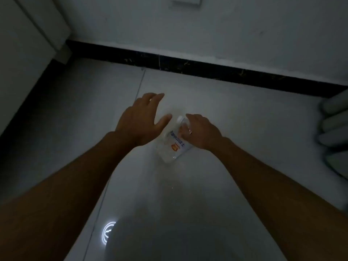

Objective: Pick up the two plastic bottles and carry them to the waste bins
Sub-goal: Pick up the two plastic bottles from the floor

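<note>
One bottle (174,143) is all that's showing, lying on the pale floor (244,129) with its long axis running near-left to far-right. Right hand (200,131) is closing around its far end, so it's nearer, while left hand (143,117) is hovering open just left.

1. A plastic bottle (174,143) lies on its side on the floor (244,129), near the middle of the view, its cap end pointing away toward the wall (207,25).
2. The right hand (202,131) rests over the bottle's right side, touching it.
3. The left hand (140,118) hovers just left of the bottle, fingers spread.
4. A skirting strip (188,65) runs along the floor's far edge, below the wall.
5. A cabinet (24,44) stands at the far left corner.
</note>
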The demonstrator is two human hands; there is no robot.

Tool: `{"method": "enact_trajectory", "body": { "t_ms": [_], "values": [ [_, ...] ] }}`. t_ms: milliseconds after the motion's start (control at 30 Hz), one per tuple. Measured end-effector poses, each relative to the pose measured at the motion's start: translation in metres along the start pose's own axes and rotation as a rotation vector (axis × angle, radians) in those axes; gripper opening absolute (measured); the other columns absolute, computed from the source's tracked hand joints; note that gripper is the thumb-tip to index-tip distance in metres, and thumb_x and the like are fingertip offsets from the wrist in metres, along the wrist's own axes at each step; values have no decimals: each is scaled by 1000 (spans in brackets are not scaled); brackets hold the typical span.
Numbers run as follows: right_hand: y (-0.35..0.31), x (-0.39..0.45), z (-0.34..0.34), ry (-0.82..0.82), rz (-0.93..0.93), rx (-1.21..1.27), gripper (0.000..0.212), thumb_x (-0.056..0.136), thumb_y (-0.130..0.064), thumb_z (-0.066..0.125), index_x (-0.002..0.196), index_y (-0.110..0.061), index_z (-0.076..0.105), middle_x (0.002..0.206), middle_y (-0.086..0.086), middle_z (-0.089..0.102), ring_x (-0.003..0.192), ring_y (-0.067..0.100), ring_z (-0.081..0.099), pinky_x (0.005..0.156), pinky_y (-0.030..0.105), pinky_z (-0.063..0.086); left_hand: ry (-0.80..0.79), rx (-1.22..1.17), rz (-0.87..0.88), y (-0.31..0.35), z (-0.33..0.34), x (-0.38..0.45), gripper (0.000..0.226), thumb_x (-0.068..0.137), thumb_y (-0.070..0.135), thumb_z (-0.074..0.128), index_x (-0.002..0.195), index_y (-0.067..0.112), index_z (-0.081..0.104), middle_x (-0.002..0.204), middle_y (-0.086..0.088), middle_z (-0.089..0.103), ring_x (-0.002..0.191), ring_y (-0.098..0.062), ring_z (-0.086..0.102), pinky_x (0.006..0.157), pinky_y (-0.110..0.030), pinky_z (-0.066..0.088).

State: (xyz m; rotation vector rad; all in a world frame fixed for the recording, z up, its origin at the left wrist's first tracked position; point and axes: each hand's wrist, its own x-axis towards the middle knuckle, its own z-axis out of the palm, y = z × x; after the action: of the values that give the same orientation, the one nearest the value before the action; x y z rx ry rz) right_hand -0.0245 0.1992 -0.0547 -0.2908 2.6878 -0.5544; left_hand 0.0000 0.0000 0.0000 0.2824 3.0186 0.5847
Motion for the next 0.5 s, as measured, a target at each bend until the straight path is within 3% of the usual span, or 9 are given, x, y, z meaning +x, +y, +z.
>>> {"method": "enact_trajectory", "body": {
  "t_ms": [167,333,500],
  "values": [
    [8,16,18,21,8,-39,51,84,-41,56,125,-15,42,120,12,54,112,32,51,89,46,45,-12,3,-9,-12,19,-4,75,89,61,38,150,18,28,151,-8,36,133,-26,40,99,-49,41],
    [8,16,22,140,-1,-156,33,91,-32,46,114,-10,52,109,17,58,100,35,57,77,41,49,-30,-16,-5,-18,34,-8,77,88,63,39,150,18,28,152,-8,35,133,-26,39,99,-46,40],
    [12,3,-26,139,-39,-76,55,75,-33,66,124,-15,48,114,15,56,102,33,54,81,43,50,-90,-15,-27,-9,57,1,85,84,68,42,151,19,23,154,-10,31,133,-30,38,99,-50,41]
  ]
}}
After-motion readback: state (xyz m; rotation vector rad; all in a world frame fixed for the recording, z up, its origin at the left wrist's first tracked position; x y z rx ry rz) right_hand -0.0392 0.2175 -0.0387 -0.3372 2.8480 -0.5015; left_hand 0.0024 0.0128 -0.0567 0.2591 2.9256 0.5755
